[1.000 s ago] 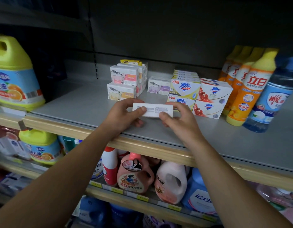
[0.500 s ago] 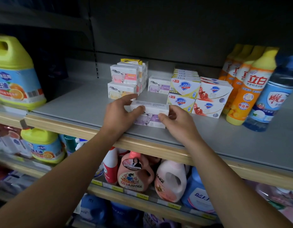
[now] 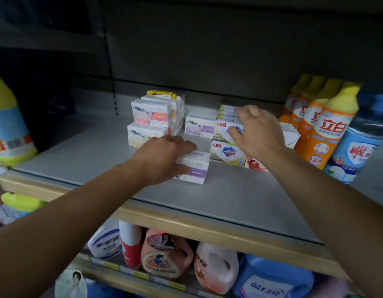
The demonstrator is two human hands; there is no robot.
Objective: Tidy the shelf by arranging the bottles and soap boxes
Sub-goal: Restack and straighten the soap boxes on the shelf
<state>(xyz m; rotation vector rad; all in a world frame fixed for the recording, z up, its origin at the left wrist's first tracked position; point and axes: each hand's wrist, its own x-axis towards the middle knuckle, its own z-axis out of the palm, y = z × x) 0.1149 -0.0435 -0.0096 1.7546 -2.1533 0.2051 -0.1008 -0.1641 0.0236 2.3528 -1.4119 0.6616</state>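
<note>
I am gripping the lilac soap box (image 3: 191, 166) with my left hand (image 3: 162, 157), seating it just before the yellow-boxed stack (image 3: 227, 143); my right hand (image 3: 256, 131), fingers seemingly spread, is reaching there next.

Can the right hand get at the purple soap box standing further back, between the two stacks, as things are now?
Probably yes. The right hand hovers open at the Safeguard stack, right beside the back purple soap box, whose front and top are uncovered. The left hand holds only the front box.
</note>
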